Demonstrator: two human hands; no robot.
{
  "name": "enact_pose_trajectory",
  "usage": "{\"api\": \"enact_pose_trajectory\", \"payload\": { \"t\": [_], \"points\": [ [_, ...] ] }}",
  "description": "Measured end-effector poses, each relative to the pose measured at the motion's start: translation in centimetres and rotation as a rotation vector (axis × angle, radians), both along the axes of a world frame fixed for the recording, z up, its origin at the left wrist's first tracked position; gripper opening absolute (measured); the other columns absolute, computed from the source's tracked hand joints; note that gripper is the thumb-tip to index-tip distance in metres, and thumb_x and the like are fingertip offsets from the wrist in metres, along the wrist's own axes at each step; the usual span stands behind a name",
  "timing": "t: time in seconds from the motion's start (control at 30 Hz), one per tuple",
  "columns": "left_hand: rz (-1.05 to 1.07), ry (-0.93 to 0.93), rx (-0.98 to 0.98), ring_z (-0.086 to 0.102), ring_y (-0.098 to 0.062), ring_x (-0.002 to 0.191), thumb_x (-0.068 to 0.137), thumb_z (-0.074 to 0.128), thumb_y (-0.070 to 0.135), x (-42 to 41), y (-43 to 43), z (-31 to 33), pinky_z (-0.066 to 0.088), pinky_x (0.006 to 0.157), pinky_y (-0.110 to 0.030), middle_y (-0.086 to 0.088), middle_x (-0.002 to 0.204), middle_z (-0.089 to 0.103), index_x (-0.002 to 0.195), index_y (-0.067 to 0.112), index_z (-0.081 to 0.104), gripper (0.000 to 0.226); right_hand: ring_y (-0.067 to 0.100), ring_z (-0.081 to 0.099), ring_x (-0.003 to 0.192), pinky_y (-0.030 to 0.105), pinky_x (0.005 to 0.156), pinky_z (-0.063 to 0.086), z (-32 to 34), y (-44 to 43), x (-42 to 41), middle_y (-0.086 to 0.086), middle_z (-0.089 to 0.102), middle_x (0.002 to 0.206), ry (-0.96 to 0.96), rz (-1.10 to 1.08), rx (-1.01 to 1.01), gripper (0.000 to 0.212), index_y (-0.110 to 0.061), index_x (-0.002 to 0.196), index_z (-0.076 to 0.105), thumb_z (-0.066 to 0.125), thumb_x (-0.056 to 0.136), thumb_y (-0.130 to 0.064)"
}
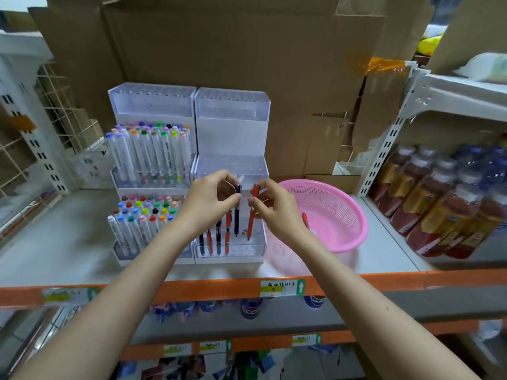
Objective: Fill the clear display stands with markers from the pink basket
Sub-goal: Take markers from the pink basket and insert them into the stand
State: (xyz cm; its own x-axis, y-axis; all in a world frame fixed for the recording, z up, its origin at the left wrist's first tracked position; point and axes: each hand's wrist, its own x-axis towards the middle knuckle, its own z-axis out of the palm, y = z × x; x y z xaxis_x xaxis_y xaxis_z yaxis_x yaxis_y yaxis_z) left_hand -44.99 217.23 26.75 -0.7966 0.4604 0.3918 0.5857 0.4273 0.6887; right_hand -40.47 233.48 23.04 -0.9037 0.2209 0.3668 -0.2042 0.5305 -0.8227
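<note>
Two clear tiered display stands sit side by side on the shelf. The left stand (pixel 153 105) holds many colour-capped markers on its two lower tiers. The right stand (pixel 233 105) has several black and red pens upright in its lowest tier. My left hand (pixel 211 201) pinches a black pen (pixel 237 212) near its top, its tip down in that tier. My right hand (pixel 271 207) pinches a red pen (pixel 251 215) the same way, just right of the black one. The pink basket (pixel 343 212) stands to the right with one red pen (pixel 305 220) lying inside.
Cardboard sheets (pixel 233 50) back the shelf. Shrink-wrapped bottles (pixel 439 198) fill the shelf to the right. A white wire rack (pixel 55 105) stands at the left. The shelf's orange front edge (pixel 192 289) carries price labels, with more goods on the shelves below.
</note>
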Motion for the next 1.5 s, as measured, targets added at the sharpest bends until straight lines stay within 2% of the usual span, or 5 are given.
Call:
{"api": "enact_pose_trajectory", "payload": {
  "t": [0.17,0.6,1.0,1.33,1.5],
  "points": [
    [-0.045,-0.002,0.002,0.064,0.002,0.074,0.085,0.069,0.013,-0.1,-0.2,-0.6,0.049,0.07,-0.01,0.008,0.081,0.067,0.096,0.016,0.062,0.013,0.021,0.068,0.077,0.043,0.069,0.059,-0.3,-0.3,0.1,0.007,0.068,0.085,0.026,-0.014,0.035,0.009,-0.009,0.097,0.059,0.064,0.091,-0.014],
    [-0.114,-0.096,-0.028,0.068,-0.006,0.083,0.082,0.071,0.014,-1.1,-0.6,-1.5,0.055,0.084,-0.029,0.005,0.086,0.07,0.091,0.019,0.063,0.014,0.018,0.068,0.078,0.038,0.071,0.058,-0.7,-0.5,0.1,0.006,0.069,0.085,0.043,-0.041,0.038,0.01,-0.013,0.097,0.058,0.065,0.091,-0.018],
    [-0.125,-0.115,-0.054,0.067,-0.011,0.08,0.081,0.072,0.013,-1.1,-0.7,-1.6,0.055,0.08,-0.029,0.001,0.083,0.068,0.085,0.022,0.059,0.016,0.022,0.068,0.082,0.047,0.075,0.057,-1.0,-0.2,-0.1,0.006,0.069,0.085,0.029,-0.01,0.055,0.009,-0.02,0.092,0.055,0.064,0.092,-0.02],
    [-0.161,-0.051,-0.202,0.065,-0.008,0.082,0.083,0.07,0.012,-0.7,-0.5,-1.5,0.049,0.072,-0.015,0.001,0.085,0.068,0.084,0.024,0.055,0.019,0.02,0.068,0.077,0.048,0.072,0.057,-1.3,-0.4,0.0,0.003,0.068,0.079,0.026,-0.019,0.073,0.01,-0.014,0.093,0.056,0.065,0.09,-0.017],
    [-0.157,0.007,-0.324,0.064,-0.01,0.084,0.083,0.069,0.017,-0.7,-0.5,-1.9,0.051,0.073,-0.024,0.002,0.088,0.067,0.087,0.021,0.056,0.014,0.021,0.068,0.077,0.048,0.071,0.058,-1.5,-0.3,0.0,0.004,0.068,0.078,0.028,-0.02,0.057,0.01,-0.013,0.092,0.057,0.065,0.09,-0.017]
  ]
}}
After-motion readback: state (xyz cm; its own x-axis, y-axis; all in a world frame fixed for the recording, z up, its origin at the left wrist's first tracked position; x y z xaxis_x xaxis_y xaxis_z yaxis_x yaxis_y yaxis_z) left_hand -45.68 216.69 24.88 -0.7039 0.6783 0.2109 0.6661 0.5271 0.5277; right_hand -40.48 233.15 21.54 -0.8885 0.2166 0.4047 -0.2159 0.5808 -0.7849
